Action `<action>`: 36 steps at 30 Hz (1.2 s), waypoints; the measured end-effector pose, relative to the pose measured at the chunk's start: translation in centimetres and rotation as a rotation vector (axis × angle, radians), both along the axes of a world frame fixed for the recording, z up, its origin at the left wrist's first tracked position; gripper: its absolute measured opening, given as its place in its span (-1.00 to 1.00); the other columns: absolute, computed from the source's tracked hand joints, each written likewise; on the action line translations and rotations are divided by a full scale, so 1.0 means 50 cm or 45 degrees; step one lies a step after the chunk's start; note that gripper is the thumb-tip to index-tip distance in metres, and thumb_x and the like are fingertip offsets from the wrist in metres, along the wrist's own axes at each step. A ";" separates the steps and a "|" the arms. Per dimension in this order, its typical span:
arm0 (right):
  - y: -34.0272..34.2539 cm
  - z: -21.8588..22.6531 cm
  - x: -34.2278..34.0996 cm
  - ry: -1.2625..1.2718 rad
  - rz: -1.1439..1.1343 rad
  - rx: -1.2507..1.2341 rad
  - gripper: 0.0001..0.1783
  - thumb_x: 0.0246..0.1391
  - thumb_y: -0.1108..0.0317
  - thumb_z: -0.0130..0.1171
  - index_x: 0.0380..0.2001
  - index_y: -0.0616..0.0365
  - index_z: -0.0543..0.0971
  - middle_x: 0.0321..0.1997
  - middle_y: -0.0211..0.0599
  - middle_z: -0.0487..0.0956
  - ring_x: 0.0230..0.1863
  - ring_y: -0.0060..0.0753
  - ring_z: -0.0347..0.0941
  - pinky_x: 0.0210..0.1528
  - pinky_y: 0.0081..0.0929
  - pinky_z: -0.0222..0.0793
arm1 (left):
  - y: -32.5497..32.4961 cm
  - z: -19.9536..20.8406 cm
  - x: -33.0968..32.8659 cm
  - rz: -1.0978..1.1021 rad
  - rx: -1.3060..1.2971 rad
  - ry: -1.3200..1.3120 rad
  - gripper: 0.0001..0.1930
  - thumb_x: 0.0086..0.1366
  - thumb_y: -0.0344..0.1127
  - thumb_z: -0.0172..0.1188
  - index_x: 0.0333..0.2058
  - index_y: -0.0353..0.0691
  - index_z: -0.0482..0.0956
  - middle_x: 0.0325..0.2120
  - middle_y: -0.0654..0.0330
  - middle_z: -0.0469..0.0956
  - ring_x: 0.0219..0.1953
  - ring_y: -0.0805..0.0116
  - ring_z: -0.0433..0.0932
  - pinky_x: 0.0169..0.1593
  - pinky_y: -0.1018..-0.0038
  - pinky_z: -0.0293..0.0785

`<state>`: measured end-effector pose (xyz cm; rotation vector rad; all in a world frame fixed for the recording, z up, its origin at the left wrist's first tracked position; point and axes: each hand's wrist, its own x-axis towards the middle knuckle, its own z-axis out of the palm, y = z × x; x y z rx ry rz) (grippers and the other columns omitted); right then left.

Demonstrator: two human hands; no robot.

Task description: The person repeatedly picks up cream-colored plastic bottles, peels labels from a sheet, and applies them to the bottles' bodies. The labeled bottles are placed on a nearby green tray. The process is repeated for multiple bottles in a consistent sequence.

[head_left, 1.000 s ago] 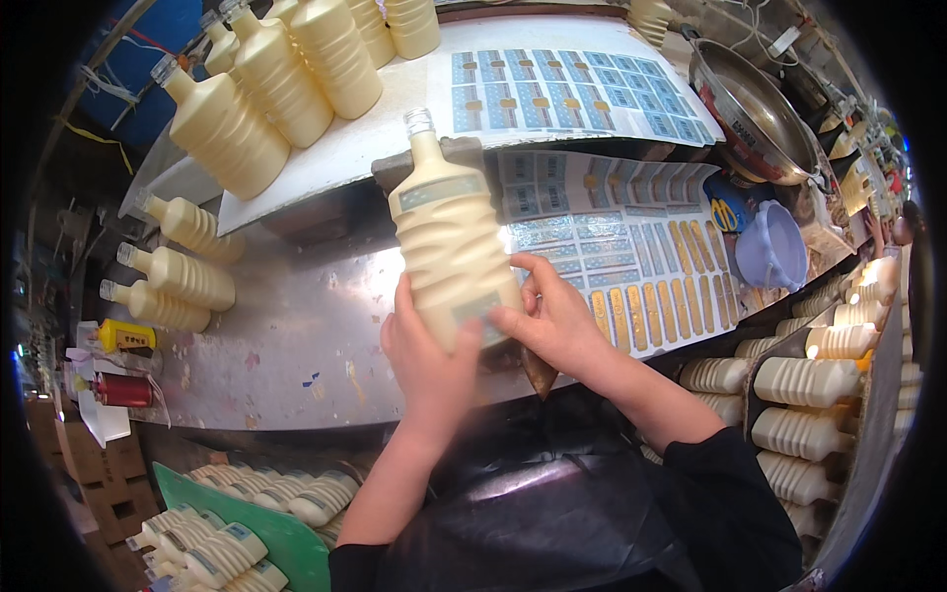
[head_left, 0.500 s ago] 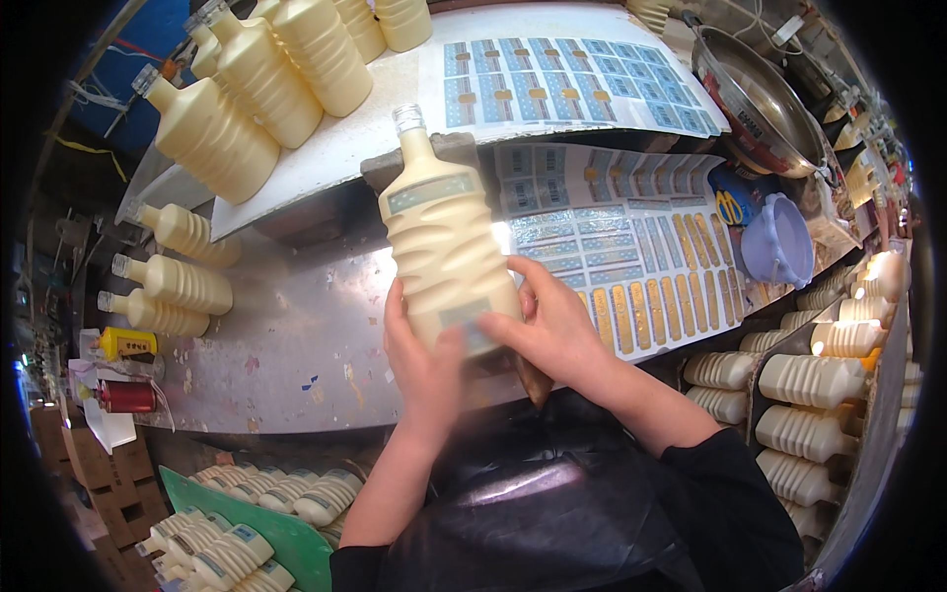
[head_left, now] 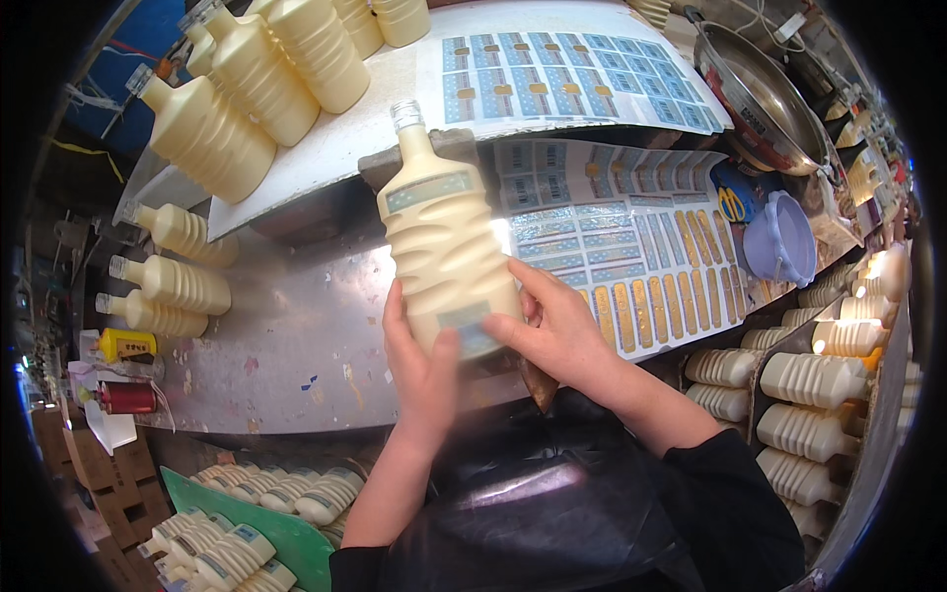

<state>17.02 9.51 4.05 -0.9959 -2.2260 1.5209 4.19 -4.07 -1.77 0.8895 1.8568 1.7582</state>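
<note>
Cream-coloured and ribbed, the bottle [head_left: 449, 252] stands out in the head view, held upright above the steel table [head_left: 286, 345] with its clear cap pointing away from the person. Its lower end is hidden behind the left hand [head_left: 424, 370], whose grip is closed around the base with the thumb lying up the front, and the right hand [head_left: 562, 335] covers the bottom right edge, fingers pressed on a small label there; the print on that label is too blurred to make out. A second pale label band crosses the bottle's shoulder. The liquid inside looks opaque and fills it to the neck. Sticker sheets [head_left: 612, 237] lie spread on the table just behind the bottle, partly hidden by it. Filled bottles [head_left: 168, 286] of the same kind lie on their sides to the left, and more [head_left: 804, 380] are stacked at the right, cut off by the dark rim. A lilac plastic jug [head_left: 779, 237] sits beside a metal basin [head_left: 764, 99] whose contents cannot be seen.
</note>
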 end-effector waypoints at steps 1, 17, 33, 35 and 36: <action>-0.001 -0.003 0.000 0.016 -0.010 0.017 -0.26 0.07 0.04 0.35 0.25 0.21 0.46 0.08 0.14 0.59 0.10 0.15 0.53 0.15 -0.13 0.43 | 0.001 0.000 0.000 0.001 0.000 -0.001 -0.21 0.35 -0.28 0.14 0.42 -0.49 -0.01 0.36 -0.22 0.19 0.38 0.02 0.25 0.43 0.19 0.14; 0.017 -0.026 0.016 0.077 0.032 -0.289 -0.23 0.19 0.19 0.33 0.36 0.37 0.35 -0.26 -0.44 0.45 -0.26 -0.60 0.39 -0.16 -0.57 0.40 | -0.004 0.006 -0.002 -0.023 0.172 -0.265 -0.28 0.42 -0.29 0.11 0.44 -0.40 0.05 0.39 -0.10 0.18 0.42 0.11 0.21 0.46 0.22 0.10; -0.001 -0.011 0.010 -0.007 0.018 0.047 -0.22 0.05 0.05 0.35 0.31 0.13 0.43 -0.01 0.11 0.59 0.00 0.10 0.53 0.10 -0.12 0.44 | -0.001 0.018 0.007 -0.016 0.108 -0.286 -0.18 0.35 -0.32 0.26 0.45 -0.38 0.00 0.38 -0.11 0.17 0.40 0.12 0.21 0.44 0.24 0.15; -0.002 -0.016 0.009 -0.008 0.013 0.049 -0.22 0.07 0.05 0.34 0.32 0.15 0.43 0.00 0.11 0.58 0.00 0.08 0.53 0.11 -0.15 0.44 | -0.001 0.022 0.008 -0.012 0.106 -0.294 -0.17 0.35 -0.31 0.26 0.45 -0.38 0.00 0.38 -0.11 0.17 0.41 0.12 0.21 0.44 0.23 0.14; 0.002 -0.027 0.009 0.012 0.020 -0.009 -0.24 0.11 0.06 0.32 0.33 0.17 0.42 -0.01 0.08 0.59 -0.01 0.01 0.54 0.10 -0.19 0.44 | -0.001 0.018 0.006 -0.023 0.113 -0.274 -0.18 0.36 -0.28 0.25 0.45 -0.38 0.00 0.37 -0.10 0.18 0.41 0.11 0.20 0.44 0.23 0.13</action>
